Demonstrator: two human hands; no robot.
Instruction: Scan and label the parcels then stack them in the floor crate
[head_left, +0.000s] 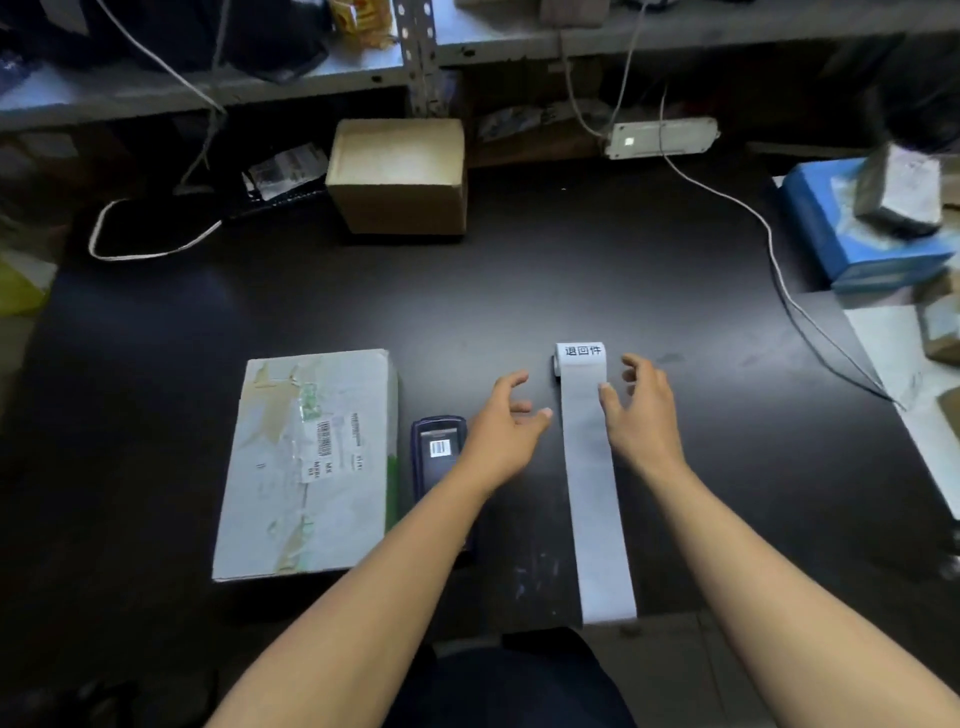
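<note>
Paper label roll (589, 415) lies unspooled on the desk (519, 286) between both hands; thin and floppy, best pinched at its printed end. Left hand (506, 421) and right hand (641, 410) hover open, the right thumb touching it. Parcel (306, 467) sits left.

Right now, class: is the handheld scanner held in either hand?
No: the scanner lies on the table beside the parcel, while both the left hand and right hand hover empty.

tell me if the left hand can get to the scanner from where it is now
Probably yes. The left hand hovers open just right of the scanner, which lies face-up between the hand and the flat parcel. Only the left forearm crosses the scanner's near end.
</note>
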